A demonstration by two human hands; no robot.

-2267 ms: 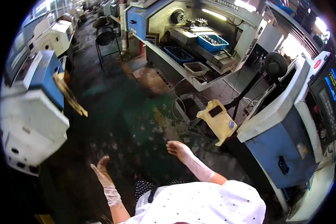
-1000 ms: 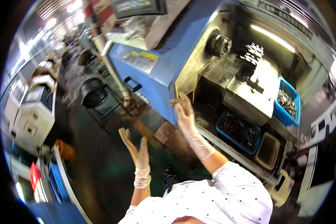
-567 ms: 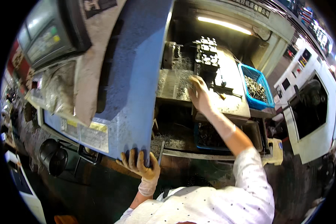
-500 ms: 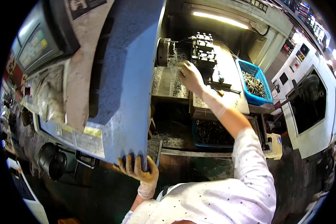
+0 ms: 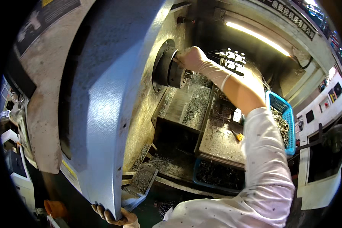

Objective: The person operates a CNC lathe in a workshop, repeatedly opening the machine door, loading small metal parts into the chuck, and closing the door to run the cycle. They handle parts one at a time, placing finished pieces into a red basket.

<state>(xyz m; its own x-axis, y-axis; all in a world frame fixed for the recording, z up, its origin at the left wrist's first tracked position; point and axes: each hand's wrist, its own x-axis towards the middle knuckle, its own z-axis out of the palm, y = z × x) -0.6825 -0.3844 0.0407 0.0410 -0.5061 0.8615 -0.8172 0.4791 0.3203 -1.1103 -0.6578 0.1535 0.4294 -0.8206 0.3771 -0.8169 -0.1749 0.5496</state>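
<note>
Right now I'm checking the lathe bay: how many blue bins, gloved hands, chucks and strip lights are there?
Blue bins: 2, a blue basket of parts and a blue tray below the bed
Gloved hands: 2, right hand at the chuck, left hand on the blue door
Chuck: 1
Strip light: 1
Total: 6

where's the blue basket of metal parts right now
In the head view the blue basket sits at the right, just beyond the person's right forearm, right of the chip-strewn machine bed.
</note>
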